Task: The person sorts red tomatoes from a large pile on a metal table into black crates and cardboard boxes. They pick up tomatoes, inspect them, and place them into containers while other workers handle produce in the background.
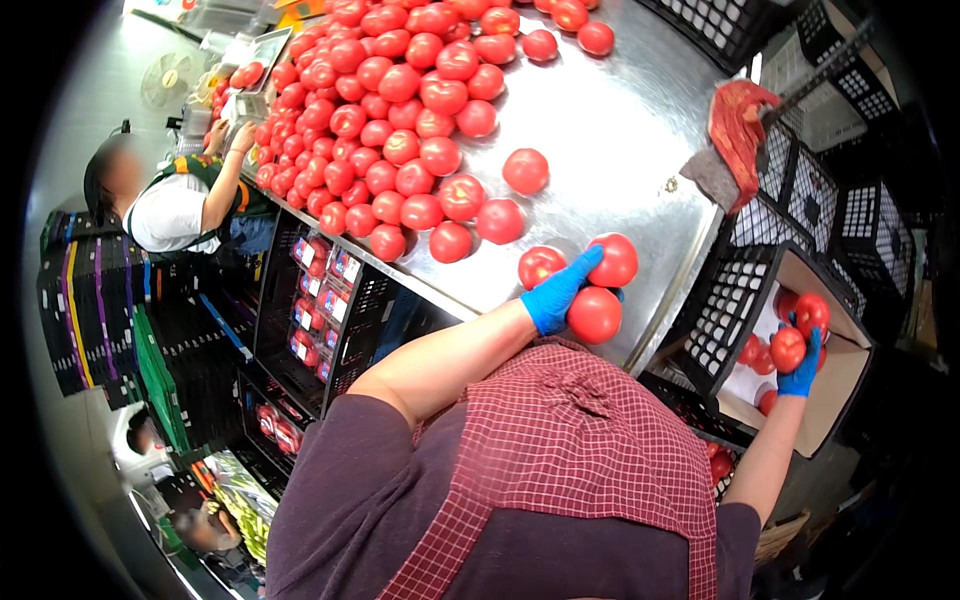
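Observation:
My left hand (pixel 566 292), in a blue glove, is closed around two red tomatoes (pixel 594 315) over the edge of a steel table (pixel 585 135). Beside it on the metal rests another tomato (pixel 541 267). At the right, my right hand (pixel 801 367), also gloved in blue, holds two tomatoes (pixel 788 349) inside a lined black crate (pixel 862 346), above several more tomatoes (pixel 763 360). A large heap of tomatoes (pixel 401 82) covers the far left part of the table, with a few loose ones (pixel 526 171) at its near side.
A red and grey cloth (pixel 739 142) lies over the table's right corner. Black plastic crates (pixel 806 187) stand beyond it. Left of the table, a crate holds packed tomatoes (pixel 306 315). A co-worker (pixel 180 202) handles clear containers at the far left; stacked crates (pixel 90 300) stand behind.

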### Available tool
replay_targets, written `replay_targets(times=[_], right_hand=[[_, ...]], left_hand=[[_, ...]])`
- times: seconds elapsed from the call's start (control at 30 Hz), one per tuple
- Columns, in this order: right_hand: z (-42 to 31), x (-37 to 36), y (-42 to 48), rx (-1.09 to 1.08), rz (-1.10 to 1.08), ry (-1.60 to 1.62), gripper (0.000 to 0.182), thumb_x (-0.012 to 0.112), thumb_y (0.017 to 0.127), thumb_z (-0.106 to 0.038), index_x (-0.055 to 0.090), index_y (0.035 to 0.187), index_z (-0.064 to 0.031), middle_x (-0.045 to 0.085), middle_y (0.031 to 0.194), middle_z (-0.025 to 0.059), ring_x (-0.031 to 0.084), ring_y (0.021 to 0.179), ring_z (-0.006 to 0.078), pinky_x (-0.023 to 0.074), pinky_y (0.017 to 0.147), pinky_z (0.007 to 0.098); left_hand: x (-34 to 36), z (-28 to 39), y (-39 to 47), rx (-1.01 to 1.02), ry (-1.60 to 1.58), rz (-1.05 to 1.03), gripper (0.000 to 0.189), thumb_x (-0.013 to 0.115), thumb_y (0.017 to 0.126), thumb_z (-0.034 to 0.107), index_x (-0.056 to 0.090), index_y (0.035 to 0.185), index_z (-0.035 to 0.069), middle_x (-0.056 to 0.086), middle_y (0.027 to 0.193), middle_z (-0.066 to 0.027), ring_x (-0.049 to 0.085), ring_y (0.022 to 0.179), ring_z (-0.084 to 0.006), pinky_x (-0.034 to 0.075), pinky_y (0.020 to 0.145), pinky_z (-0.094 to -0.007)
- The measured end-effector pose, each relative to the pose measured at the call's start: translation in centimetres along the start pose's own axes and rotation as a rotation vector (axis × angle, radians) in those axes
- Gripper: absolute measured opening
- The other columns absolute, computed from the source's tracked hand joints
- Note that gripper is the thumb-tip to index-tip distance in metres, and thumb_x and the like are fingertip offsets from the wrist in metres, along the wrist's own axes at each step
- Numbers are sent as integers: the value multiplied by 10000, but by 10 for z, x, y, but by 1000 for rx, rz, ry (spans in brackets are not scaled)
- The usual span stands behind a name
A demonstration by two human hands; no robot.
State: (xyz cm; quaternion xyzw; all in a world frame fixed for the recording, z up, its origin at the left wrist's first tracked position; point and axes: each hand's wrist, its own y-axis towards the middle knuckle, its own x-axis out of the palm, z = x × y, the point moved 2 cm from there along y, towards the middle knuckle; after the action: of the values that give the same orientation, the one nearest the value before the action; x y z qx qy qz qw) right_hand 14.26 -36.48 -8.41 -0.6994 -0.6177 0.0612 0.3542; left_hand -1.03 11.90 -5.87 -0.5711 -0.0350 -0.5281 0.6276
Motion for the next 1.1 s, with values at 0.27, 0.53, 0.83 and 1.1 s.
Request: replay_targets(times=[0.27,0.53,0.83,1.1], right_hand=[[65,149,-65,158,-372,236,814,639,846,-608,457,1399,-39,599,1287,162,648,1016,350,561,831,513],[198,362,-109,408,-601,251,873,684,760,-664,498,1352,-49,622,1201,201,659,969,392,557,776,650],[286,514,-170,732,-803,267,859,638,800,-655,471,1392,-55,571,1289,246,617,1093,440,493,887,690],[302,539,-190,719,-691,166,840,598,839,-648,433,1430,-75,553,1325,250,606,1119,444,488,898,683]], left_hand=[[-59,51,-39,250,-13,-58,540,615,945,488,573,1240,38,674,1070,-139,672,953,-247,562,849,-368],[-161,155,-108,521,-170,131,506,637,947,426,558,1284,57,623,1176,-100,632,1042,-218,552,893,-375],[-271,273,-188,664,-382,108,652,636,890,585,542,1316,101,625,1195,-122,641,1084,-285,561,910,-479],[-382,419,-203,882,-204,259,585,689,876,522,587,1251,85,659,1098,-108,663,967,-262,577,847,-443]])
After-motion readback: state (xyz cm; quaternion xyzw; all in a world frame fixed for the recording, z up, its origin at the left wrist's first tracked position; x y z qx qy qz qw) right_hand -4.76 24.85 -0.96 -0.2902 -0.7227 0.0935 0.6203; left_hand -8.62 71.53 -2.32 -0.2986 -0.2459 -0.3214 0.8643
